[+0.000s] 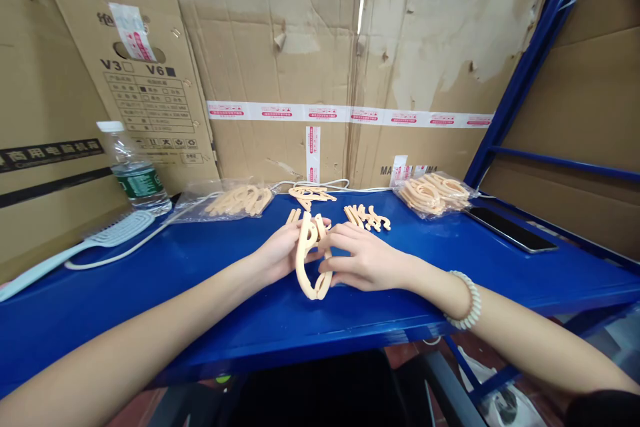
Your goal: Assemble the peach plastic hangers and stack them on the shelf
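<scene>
Above the near part of the table, both my hands grip a beige plastic folding clothes hanger [303,265], its arms folded into a narrow loop. My left hand [278,252] closes on it from the left, with its fingertips partly hidden behind it. From the right, the fingers of my right hand [364,259] are bent around the other arm. Behind my right hand lie several loose beige hooks [373,219] and short straight pieces. More beige hanger parts [311,195] rest farther back, and a couple of short pieces [294,215] show just behind my left hand.
Clear bags of beige parts lie at the back left [240,200] and back right [433,193]. A phone [510,229] is at right. A hairbrush [120,230], white cable [130,250] and water bottle [137,177] stand or lie at left. Cardboard [280,67] walls the blue table [200,327].
</scene>
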`<act>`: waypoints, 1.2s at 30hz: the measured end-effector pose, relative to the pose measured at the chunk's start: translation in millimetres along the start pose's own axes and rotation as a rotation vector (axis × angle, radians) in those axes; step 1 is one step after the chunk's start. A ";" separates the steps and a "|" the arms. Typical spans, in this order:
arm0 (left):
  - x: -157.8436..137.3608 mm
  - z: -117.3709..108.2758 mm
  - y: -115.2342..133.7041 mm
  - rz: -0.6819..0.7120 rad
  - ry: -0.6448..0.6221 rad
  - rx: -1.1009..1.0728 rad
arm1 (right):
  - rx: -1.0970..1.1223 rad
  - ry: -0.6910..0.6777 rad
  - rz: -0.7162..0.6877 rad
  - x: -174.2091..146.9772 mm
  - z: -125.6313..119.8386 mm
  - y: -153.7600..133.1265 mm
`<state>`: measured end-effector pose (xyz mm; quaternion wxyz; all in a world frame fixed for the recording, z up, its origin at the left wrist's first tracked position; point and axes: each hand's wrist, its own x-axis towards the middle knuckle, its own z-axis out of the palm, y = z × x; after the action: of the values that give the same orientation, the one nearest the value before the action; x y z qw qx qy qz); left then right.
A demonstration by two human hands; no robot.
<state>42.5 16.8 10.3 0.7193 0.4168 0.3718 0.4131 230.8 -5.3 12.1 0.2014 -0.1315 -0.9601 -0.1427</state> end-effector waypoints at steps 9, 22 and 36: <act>-4.8 -1.9 -3.1 0.060 0.106 0.162 | -0.155 0.002 0.013 0.4 6.8 7.9; -16.8 -1.8 19.5 0.127 0.077 0.474 | -0.305 0.143 0.039 -2.2 1.2 12.5; -12.8 -2.0 10.6 0.333 0.193 0.250 | -0.298 0.094 0.337 -5.0 3.4 14.6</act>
<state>32.8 9.1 21.6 0.5450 0.5170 0.4130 0.5148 238.6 8.3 10.2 0.2451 -0.3117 -0.8825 -0.2531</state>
